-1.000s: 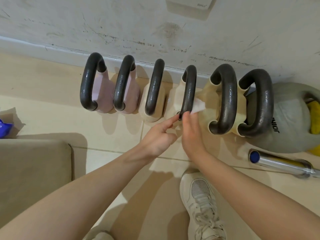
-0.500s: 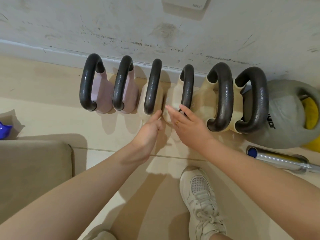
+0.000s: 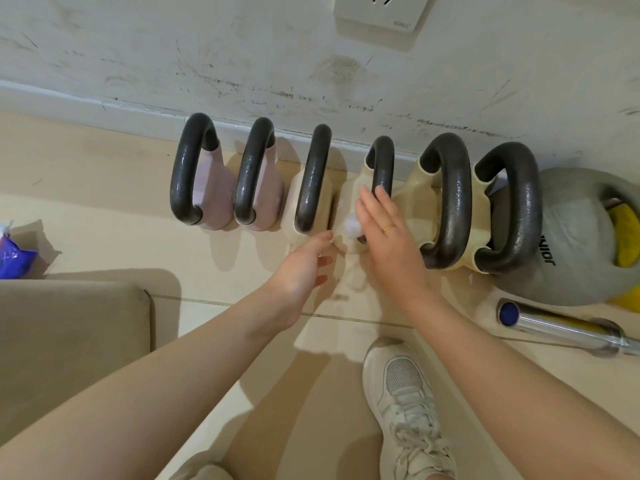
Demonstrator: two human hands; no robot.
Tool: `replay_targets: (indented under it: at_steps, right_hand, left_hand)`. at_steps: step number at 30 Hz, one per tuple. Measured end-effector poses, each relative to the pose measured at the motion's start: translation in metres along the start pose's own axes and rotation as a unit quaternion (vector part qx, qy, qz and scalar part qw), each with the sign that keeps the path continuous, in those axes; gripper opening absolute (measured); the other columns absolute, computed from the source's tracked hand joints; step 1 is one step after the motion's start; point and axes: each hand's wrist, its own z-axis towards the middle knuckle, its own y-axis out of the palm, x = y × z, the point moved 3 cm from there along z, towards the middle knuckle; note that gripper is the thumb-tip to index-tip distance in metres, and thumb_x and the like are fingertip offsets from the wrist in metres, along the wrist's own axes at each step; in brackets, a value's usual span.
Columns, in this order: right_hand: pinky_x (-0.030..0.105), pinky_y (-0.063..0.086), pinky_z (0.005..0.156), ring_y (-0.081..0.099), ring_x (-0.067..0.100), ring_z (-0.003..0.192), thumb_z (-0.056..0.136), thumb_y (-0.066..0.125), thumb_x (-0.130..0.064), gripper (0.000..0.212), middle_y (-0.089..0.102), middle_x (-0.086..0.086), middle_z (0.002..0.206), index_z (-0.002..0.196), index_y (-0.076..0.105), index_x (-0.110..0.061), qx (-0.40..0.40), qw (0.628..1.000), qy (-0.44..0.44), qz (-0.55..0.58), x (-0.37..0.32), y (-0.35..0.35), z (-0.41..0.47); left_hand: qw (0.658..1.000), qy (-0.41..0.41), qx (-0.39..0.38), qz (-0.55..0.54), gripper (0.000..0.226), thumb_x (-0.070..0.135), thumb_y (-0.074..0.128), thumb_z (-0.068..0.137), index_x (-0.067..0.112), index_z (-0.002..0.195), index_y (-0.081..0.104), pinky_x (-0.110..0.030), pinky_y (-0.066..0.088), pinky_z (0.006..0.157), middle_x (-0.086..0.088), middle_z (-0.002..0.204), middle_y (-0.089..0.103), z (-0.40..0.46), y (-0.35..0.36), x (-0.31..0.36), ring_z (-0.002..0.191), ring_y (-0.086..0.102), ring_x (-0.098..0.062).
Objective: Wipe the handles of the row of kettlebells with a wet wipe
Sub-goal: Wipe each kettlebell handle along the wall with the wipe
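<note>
well, six kettlebells stand in a row against the scuffed white wall (image 3: 207, 46), all with dark handles: two pink ones on the left, then four cream ones. the right hand (image 3: 388, 237) reaches over the fourth kettlebell (image 3: 349, 202), fingers straight and spread, the fingertips (image 3: 381, 194) lying on the lower part of its dark handle (image 3: 382, 161); a gold ring shows on one finger. the wet wipe (image 3: 351, 225), a small crumpled white wad, sits just left of that hand, against the cream body of the fourth kettlebell and partly under the palm; whether the thumb pinches it i cannot tell, since the thumb is hidden. the left hand (image 3: 304, 268) comes in from below with loose, relaxed fingers, holding nothing, its fingertips near the foot of the third kettlebell (image 3: 313, 178) and just beside the wipe, though contact with either is unclear. further left stand the two pink kettlebells (image 3: 214, 188), untouched, and to the right two larger cream ones (image 3: 450, 202). beyond them lies a big grey kettlebell (image 3: 561, 244) with a yellow thing behind it, and a chrome bar (image 3: 561, 330) lies on the tiled floor (image 3: 104, 202). a white sneaker (image 3: 405, 403) is planted below the right arm, a beige cushion (image 3: 69, 341) fills the lower left, a blue-and-white packet (image 3: 14, 254) lies at the left edge, and a wall socket (image 3: 381, 15) sits up top.
</note>
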Motion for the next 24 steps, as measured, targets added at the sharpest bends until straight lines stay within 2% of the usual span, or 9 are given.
replay_targets:
  at_steps: [3,6,8,10,12,14,16,20,24]
  right_hand:
    - [0.011,0.015,0.111,0.016,0.020,0.143,0.091,0.031,0.010,0.053,0.021,0.009,0.154,0.143,0.028,-0.003,-0.010,0.977,0.145,0.156,-0.009,-0.004,-0.002]
    - [0.018,0.022,0.112,0.020,0.017,0.143,0.097,0.030,-0.004,0.050,0.015,0.003,0.156,0.146,0.022,-0.009,0.018,0.969,0.188,0.160,-0.025,-0.008,0.009]
    - [0.026,0.025,0.112,0.032,0.014,0.137,0.096,0.039,-0.030,0.050,0.031,-0.001,0.152,0.145,0.029,-0.023,-0.003,0.937,0.268,0.223,-0.028,0.001,0.007]
    - [0.034,0.040,0.099,0.055,0.012,0.114,0.087,0.036,-0.062,0.053,0.060,-0.007,0.124,0.128,0.051,-0.032,-0.036,0.888,0.355,0.291,-0.028,0.005,-0.005]
    - [0.033,0.046,0.077,0.062,0.019,0.092,0.092,0.038,-0.053,0.046,0.067,0.002,0.096,0.109,0.062,-0.018,-0.063,0.883,0.346,0.309,-0.027,0.004,-0.024]
    - [0.031,0.047,0.076,0.062,0.021,0.094,0.097,0.040,-0.021,0.025,0.066,0.007,0.098,0.111,0.059,-0.012,-0.113,0.898,0.309,0.293,-0.024,-0.016,-0.034]
    - [0.025,0.050,0.079,0.065,0.005,0.089,0.095,0.039,-0.012,0.023,0.068,-0.003,0.094,0.109,0.055,-0.020,-0.138,0.884,0.320,0.313,-0.014,-0.033,-0.037]
    - [0.031,0.059,0.067,0.070,0.010,0.068,0.099,0.037,-0.019,0.014,0.068,0.004,0.082,0.108,0.043,-0.012,-0.031,0.785,0.409,0.463,0.014,-0.081,-0.023]
    - [0.026,0.056,0.069,0.068,0.012,0.078,0.099,0.037,-0.027,0.026,0.068,0.004,0.093,0.091,0.060,-0.018,0.074,0.737,0.463,0.487,0.048,-0.112,0.003]
  left_hand:
    - [1.000,-0.006,-0.008,-0.010,0.039,0.028,0.035,0.097,0.020,0.134,0.047,-0.034,0.041,0.103,0.008,0.122,0.049,0.003,0.013,0.000,0.118,0.050,-0.015]
    - [0.999,0.003,-0.041,-0.012,0.038,0.026,0.034,0.097,0.020,0.133,0.047,-0.031,0.042,0.102,0.009,0.119,0.054,0.001,0.027,0.002,0.113,0.053,-0.010]
    - [0.998,0.014,-0.066,0.005,0.031,0.023,0.033,0.097,0.022,0.113,0.059,-0.022,0.047,0.087,0.012,0.101,0.062,-0.003,0.034,0.005,0.095,0.057,-0.003]
    - [0.998,0.011,-0.055,0.001,0.028,0.022,0.035,0.096,0.023,0.086,0.061,-0.020,0.049,0.077,0.010,0.084,0.062,-0.007,0.037,0.006,0.081,0.058,-0.005]
    - [0.999,0.002,-0.032,-0.009,0.026,0.023,0.039,0.095,0.021,0.077,0.058,-0.027,0.047,0.082,0.007,0.078,0.060,-0.010,0.037,0.006,0.077,0.057,-0.010]
    - [1.000,0.010,-0.016,0.012,0.024,0.023,0.041,0.094,0.019,0.078,0.058,-0.030,0.046,0.082,0.006,0.074,0.060,-0.008,0.037,0.008,0.072,0.057,-0.011]
    - [0.999,0.027,-0.001,0.025,0.021,0.018,0.040,0.093,0.014,0.085,0.059,-0.027,0.046,0.073,0.004,0.074,0.060,-0.003,0.036,0.010,0.067,0.057,-0.014]
    - [0.996,0.055,-0.035,0.054,0.023,0.009,0.039,0.092,0.011,0.089,0.062,-0.014,0.046,0.054,-0.002,0.081,0.060,0.003,0.047,0.020,0.062,0.056,-0.013]
    - [0.988,0.076,-0.098,0.093,0.025,0.007,0.038,0.093,0.015,0.090,0.061,-0.021,0.043,0.065,0.001,0.083,0.061,0.004,0.075,0.032,0.066,0.059,-0.009]
